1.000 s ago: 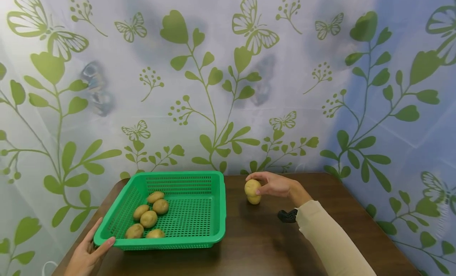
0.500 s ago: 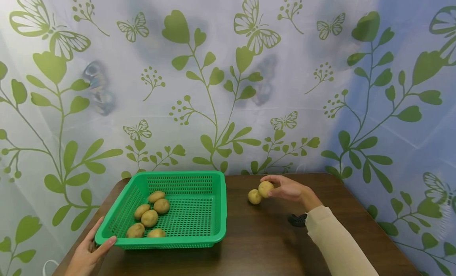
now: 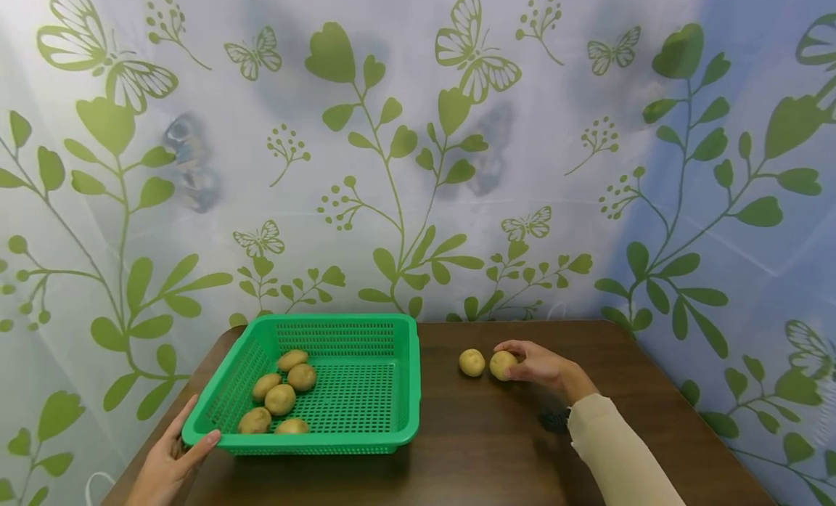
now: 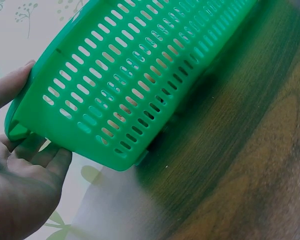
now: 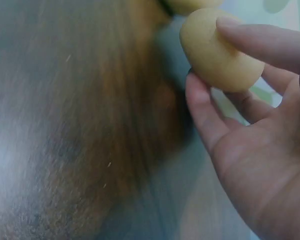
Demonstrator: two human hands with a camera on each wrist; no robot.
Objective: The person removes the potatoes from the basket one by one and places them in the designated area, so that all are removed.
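Observation:
My left hand [image 3: 171,455] grips the front left corner of a green plastic basket [image 3: 320,441], thumb over the rim and fingers beneath it in the left wrist view. Several potatoes [image 3: 280,399] lie in the left half of the basket. On the right side of the table, my right hand [image 3: 538,364] holds a pale yellow potato [image 5: 217,50] between thumb and fingers. Another potato [image 3: 472,362] rests on the table just left of the held one.
The dark brown wooden table [image 3: 470,448] backs onto a curtain [image 3: 418,165] printed with green leaves and butterflies. A small black object [image 3: 554,420] lies under the right forearm. A white cord [image 3: 98,480] shows past the left edge.
My right hand has carried its potato rightward and down, from over the other potato to beside it at table height. My left hand keeps its hold on the basket.

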